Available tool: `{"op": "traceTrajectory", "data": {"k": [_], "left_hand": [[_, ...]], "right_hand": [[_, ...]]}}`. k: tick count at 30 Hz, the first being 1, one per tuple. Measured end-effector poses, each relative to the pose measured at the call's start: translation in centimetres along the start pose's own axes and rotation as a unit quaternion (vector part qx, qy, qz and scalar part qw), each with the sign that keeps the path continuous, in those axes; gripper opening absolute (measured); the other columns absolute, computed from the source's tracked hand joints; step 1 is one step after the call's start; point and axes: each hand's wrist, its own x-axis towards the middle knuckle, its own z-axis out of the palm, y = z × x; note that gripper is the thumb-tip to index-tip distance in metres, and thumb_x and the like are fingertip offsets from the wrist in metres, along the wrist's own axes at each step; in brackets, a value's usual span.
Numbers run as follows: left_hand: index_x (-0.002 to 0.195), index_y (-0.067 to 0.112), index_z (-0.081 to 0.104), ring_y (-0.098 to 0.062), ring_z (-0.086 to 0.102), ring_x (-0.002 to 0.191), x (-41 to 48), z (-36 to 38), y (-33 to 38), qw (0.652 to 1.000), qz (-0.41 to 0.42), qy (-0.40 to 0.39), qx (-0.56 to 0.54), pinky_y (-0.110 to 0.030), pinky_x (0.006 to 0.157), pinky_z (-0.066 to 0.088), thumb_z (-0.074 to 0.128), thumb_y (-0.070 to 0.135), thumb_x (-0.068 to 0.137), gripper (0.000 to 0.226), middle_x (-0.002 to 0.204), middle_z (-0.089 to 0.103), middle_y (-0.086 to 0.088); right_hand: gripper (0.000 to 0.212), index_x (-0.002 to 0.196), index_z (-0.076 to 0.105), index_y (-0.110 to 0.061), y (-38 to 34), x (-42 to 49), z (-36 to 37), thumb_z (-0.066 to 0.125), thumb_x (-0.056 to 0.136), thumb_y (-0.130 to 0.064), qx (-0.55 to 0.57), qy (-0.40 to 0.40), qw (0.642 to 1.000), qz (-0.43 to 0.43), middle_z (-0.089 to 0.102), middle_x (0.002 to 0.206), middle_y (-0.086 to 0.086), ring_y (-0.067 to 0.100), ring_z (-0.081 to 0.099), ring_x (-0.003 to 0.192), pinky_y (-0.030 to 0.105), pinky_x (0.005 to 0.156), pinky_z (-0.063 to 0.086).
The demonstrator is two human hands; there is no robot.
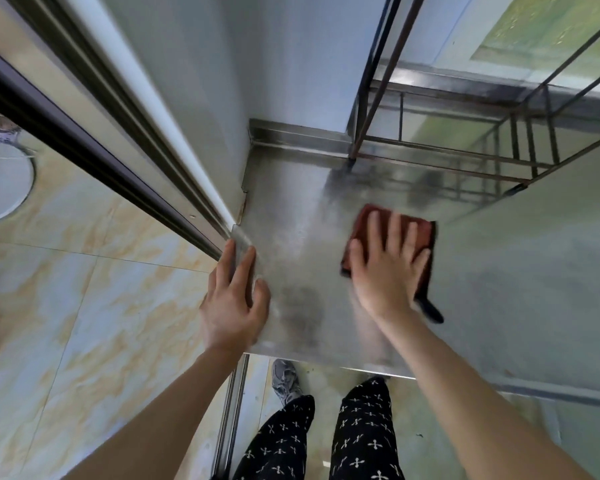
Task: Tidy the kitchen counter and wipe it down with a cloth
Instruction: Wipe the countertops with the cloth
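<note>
A tiled floor (84, 289) in pale marbled beige fills the left side and shows again near the bottom, below the worktop's front edge. The stainless-steel worktop (302, 216) takes up the middle and runs off to the right, its surface dull and streaked, with a darker smudge near the front. Along its left side a long sliding door frame (118, 133) of dark and light rails slants from the far left down to the worktop's left corner. A pale wall rises behind it at the far end.

At the far right of the worktop stands a thin metal rack (465, 157), its feet on the steel.

Two legs in black trousers (364, 434) with a white cross pattern stand at the near edge.

The hands are well apart. The left hand (234, 299) rests on the worktop's left edge by the corner, fingers fairly straight, holding nothing. The right hand (385, 268) lies flat with fingers spread, pressing down on the cloth (425, 233).

The cloth is reddish-brown with a dark border, spread flat on the worktop to the right of centre, mostly under the right palm; a dark tab sticks out at its near right corner.

A grey shoe (284, 379) shows on the floor beneath the worktop's front edge.
</note>
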Motion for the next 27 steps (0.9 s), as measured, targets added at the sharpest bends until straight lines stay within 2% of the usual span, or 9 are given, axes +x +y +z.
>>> {"op": "traceTrajectory", "data": {"k": [3,5,8,10,13,16,18,20,27], "left_hand": [[0.141,0.034,0.032,-0.02,0.034,0.133,0.0,0.0,-0.2,1.0,-0.005,-0.018,0.001,-0.042,0.091,0.046,0.027,0.049,0.085,0.059,0.154,0.017,0.01],[0.142,0.03,0.033,-0.022,0.031,0.135,-0.1,-0.1,-0.2,1.0,0.003,-0.022,0.022,-0.045,0.102,0.037,0.027,0.048,0.086,0.059,0.155,0.019,0.006],[0.141,0.022,0.037,-0.022,0.018,0.142,-1.1,-0.3,0.1,0.994,0.046,-0.029,0.099,-0.047,0.115,0.004,0.021,0.046,0.091,0.059,0.153,0.025,-0.003],[0.141,0.023,0.038,-0.016,0.011,0.143,-2.8,0.0,0.5,0.986,0.105,-0.043,0.121,-0.045,0.115,-0.003,0.026,0.042,0.095,0.051,0.153,0.025,-0.002],[0.138,0.024,0.041,-0.014,0.011,0.142,-5.3,0.9,1.5,0.985,0.138,-0.055,0.094,-0.044,0.115,0.005,0.03,0.037,0.097,0.045,0.152,0.028,0.0],[0.134,0.019,0.048,-0.018,0.018,0.139,-6.4,2.0,1.8,0.988,0.119,-0.058,0.081,-0.051,0.111,0.024,0.031,0.034,0.095,0.045,0.148,0.036,-0.006],[0.136,0.02,0.045,-0.016,0.016,0.139,-6.6,2.5,1.7,0.988,0.116,-0.055,0.091,-0.048,0.113,0.021,0.03,0.035,0.095,0.046,0.148,0.036,-0.006],[0.137,0.021,0.042,-0.016,0.014,0.14,-6.6,2.6,1.8,0.987,0.119,-0.059,0.094,-0.044,0.113,0.014,0.029,0.038,0.096,0.047,0.149,0.033,-0.005],[0.14,0.024,0.039,-0.02,0.017,0.142,-6.3,4.1,5.7,0.98,0.159,-0.094,0.069,-0.039,0.113,0.007,0.027,0.045,0.094,0.052,0.153,0.027,-0.002]], "right_hand": [[0.06,0.147,0.024,-0.028,-1.8,-4.9,1.3,0.018,0.094,-0.055,-0.047,-0.028,0.98,-0.191,0.025,0.154,0.008,0.037,0.023,0.14,0.063,0.105,0.023],[0.06,0.146,0.023,-0.03,-0.2,-5.9,1.2,0.016,0.094,-0.059,-0.069,-0.046,0.968,-0.237,0.026,0.154,0.005,0.035,0.027,0.14,0.063,0.104,0.031],[0.064,0.147,0.023,-0.03,4.4,-6.0,0.7,0.013,0.092,-0.062,-0.087,-0.034,0.98,-0.178,0.026,0.154,0.004,0.034,0.027,0.14,0.061,0.103,0.031],[0.067,0.148,0.022,-0.028,6.6,-7.1,0.7,0.014,0.091,-0.062,-0.062,-0.031,0.995,-0.071,0.022,0.155,0.007,0.036,0.022,0.141,0.061,0.106,0.024],[0.067,0.149,0.018,-0.025,4.5,-10.3,1.5,0.012,0.091,-0.058,-0.008,-0.01,0.998,0.062,0.019,0.156,0.01,0.039,0.017,0.141,0.064,0.109,0.019],[0.062,0.145,0.029,-0.027,1.1,-13.4,2.1,0.021,0.093,-0.058,-0.011,-0.02,0.999,-0.048,0.028,0.153,0.009,0.038,0.025,0.139,0.062,0.106,0.023],[0.061,0.144,0.03,-0.032,2.0,-13.9,2.1,0.023,0.092,-0.063,-0.032,-0.035,0.988,-0.148,0.028,0.153,0.005,0.034,0.026,0.14,0.06,0.106,0.026],[0.062,0.145,0.027,-0.035,4.7,-13.1,1.9,0.02,0.092,-0.066,-0.04,-0.023,0.984,-0.172,0.024,0.154,0.001,0.031,0.024,0.14,0.059,0.106,0.03],[0.066,0.148,0.012,-0.034,8.8,-11.4,1.1,0.013,0.089,-0.063,0.008,-0.021,0.994,0.103,0.011,0.158,0.005,0.035,0.01,0.144,0.059,0.111,0.012]]}}
